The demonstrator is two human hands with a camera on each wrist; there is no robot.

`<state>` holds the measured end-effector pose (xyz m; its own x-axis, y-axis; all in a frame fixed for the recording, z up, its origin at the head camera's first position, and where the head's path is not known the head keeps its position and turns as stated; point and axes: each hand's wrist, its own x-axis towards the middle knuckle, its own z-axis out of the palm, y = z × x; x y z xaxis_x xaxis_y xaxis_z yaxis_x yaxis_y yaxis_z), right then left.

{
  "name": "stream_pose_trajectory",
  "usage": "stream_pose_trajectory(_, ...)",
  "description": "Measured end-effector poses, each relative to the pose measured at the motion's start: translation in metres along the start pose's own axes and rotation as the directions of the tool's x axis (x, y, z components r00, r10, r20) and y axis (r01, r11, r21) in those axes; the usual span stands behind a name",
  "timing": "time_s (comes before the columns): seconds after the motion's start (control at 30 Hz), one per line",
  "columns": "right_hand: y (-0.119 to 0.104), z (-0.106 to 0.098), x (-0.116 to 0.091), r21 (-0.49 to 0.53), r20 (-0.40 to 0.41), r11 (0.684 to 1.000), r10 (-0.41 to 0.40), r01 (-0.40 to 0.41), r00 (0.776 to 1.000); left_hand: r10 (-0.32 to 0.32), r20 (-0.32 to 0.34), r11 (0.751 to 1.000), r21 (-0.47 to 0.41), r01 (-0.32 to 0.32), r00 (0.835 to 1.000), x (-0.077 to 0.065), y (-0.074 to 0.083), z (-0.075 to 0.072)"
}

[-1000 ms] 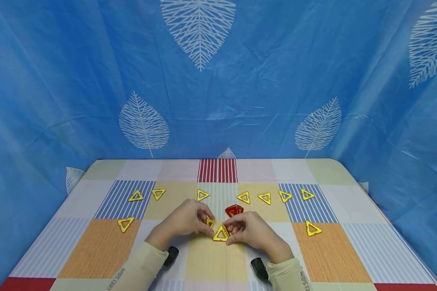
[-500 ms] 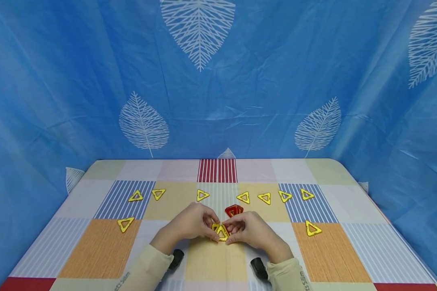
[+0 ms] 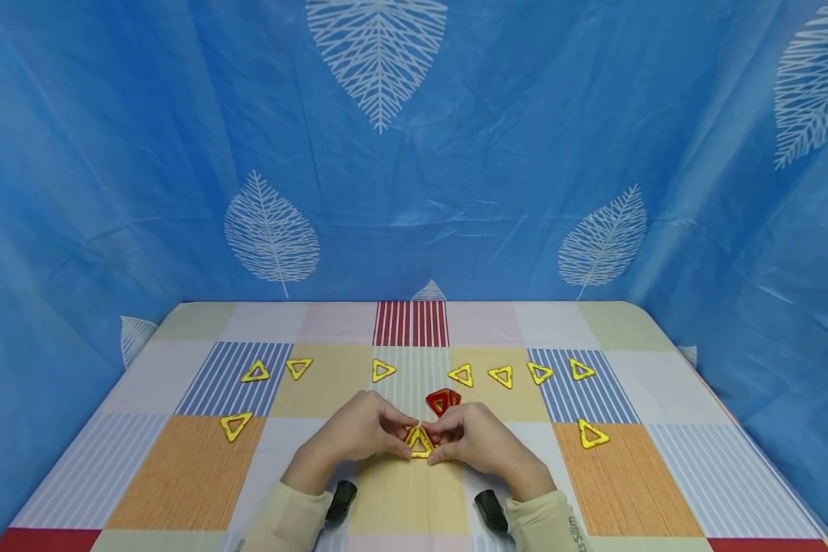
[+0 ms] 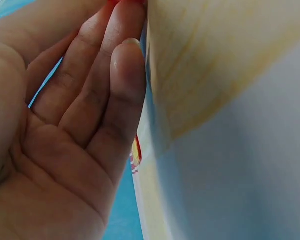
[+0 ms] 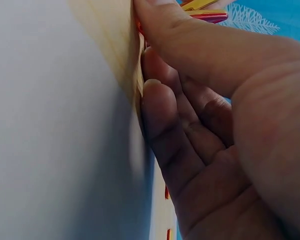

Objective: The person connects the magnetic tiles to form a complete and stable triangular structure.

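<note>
Close to the near middle of the table, my left hand (image 3: 360, 429) and right hand (image 3: 481, 438) meet around yellow triangular magnetic tiles. The front yellow triangle tile (image 3: 421, 452) leans up between both thumbs. Another tile stands behind its left side, partly covered by my left fingers; these tiles touch along their edges. My left hand pinches from the left, my right from the right. The right wrist view catches a red-edged tile (image 5: 210, 17) above the thumb. Just beyond my hands sits a small red-edged pyramid of tiles (image 3: 443, 401).
Several loose yellow triangle tiles lie flat in a far row, including one at centre (image 3: 382, 370). One more lies at left (image 3: 236, 425) and one at right (image 3: 593, 435). A patchwork cloth covers the table (image 3: 414, 506); a blue curtain (image 3: 414, 215) hangs behind it.
My left hand has moved right with its yellow triangle tile, bringing it against the tile in my right hand. My right hand has stayed almost in place.
</note>
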<state>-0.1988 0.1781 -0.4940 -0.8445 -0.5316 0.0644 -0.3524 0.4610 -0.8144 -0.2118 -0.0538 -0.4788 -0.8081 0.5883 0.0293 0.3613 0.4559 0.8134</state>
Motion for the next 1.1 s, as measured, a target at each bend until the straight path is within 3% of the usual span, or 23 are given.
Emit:
stream_pose_trajectory(0.27,-0.002,0.000,0.000,-0.059,0.014,0.998,-0.027,0.028,1.000,0.001,-0.020,1.000,0.021,-0.001,1.000,-0.002,0.003,0.001)
stream_pose_trajectory(0.47,-0.005,0.000,0.001,-0.131,0.010,0.990,-0.059,0.060,0.998,0.021,-0.001,0.996,0.086,-0.021,1.000,-0.003,0.008,0.001)
stream_pose_trajectory(0.9,-0.009,-0.001,0.000,-0.118,0.004,0.991,-0.059,0.059,0.998,-0.013,0.013,0.997,0.080,0.012,1.000,-0.003,0.014,0.001)
stream_pose_trajectory(1.1,-0.009,-0.002,0.000,-0.134,0.011,0.990,-0.043,0.044,0.999,0.005,0.018,0.996,0.093,-0.006,1.000,-0.002,0.013,0.001)
